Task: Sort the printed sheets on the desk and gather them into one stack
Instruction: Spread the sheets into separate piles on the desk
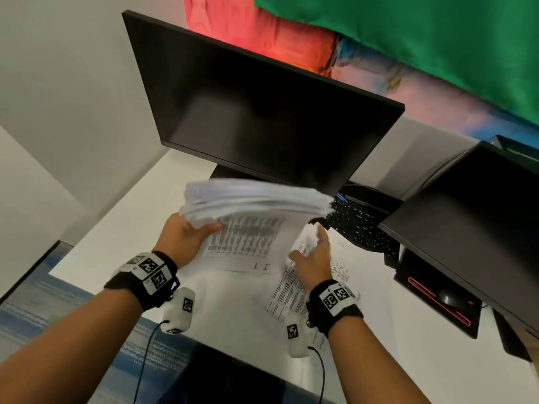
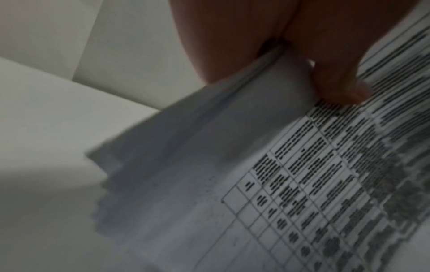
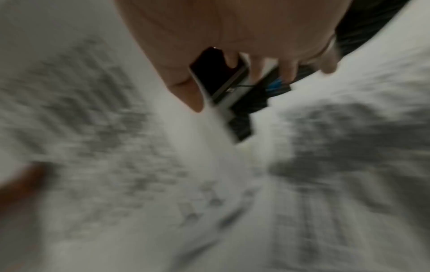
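My left hand grips a thick stack of printed sheets by its left edge and holds it tilted above the white desk. The thumb presses on the stack's printed table face. My right hand hovers by the stack's right side with fingers loosely spread, holding nothing. It is over loose printed sheets that lie flat on the desk. The right wrist view is motion-blurred; it shows the right hand above printed paper.
A dark monitor stands right behind the stack. A black keyboard lies to its right, partly under a second dark screen. A black device with a red line sits at the right. Wrist-camera cables hang over the desk's near edge.
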A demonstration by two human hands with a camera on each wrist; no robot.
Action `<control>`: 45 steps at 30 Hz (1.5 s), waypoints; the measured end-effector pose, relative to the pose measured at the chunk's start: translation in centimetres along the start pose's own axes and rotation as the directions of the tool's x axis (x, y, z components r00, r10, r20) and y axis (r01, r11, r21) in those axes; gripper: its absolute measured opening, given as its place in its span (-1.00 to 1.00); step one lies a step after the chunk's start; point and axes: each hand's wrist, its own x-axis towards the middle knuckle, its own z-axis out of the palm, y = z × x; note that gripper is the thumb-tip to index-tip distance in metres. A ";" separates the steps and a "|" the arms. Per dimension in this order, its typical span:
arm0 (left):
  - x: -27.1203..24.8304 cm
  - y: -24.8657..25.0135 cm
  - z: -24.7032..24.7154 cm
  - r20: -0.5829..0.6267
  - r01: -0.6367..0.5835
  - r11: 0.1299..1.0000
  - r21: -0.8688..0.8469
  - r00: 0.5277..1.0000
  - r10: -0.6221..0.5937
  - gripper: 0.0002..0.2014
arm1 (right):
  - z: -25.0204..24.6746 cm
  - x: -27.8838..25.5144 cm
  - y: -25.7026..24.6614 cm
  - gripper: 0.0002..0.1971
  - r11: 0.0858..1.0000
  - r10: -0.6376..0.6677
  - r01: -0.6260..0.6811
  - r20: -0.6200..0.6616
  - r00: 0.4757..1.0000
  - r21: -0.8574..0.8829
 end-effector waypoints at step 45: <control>0.2 -7.7 3.7 0.145 0.509 0.791 0.339 0.803 -0.578 -0.64 | -8.9 -2.1 4.0 -0.67 0.940 0.170 -0.255 -0.335 0.927 -0.227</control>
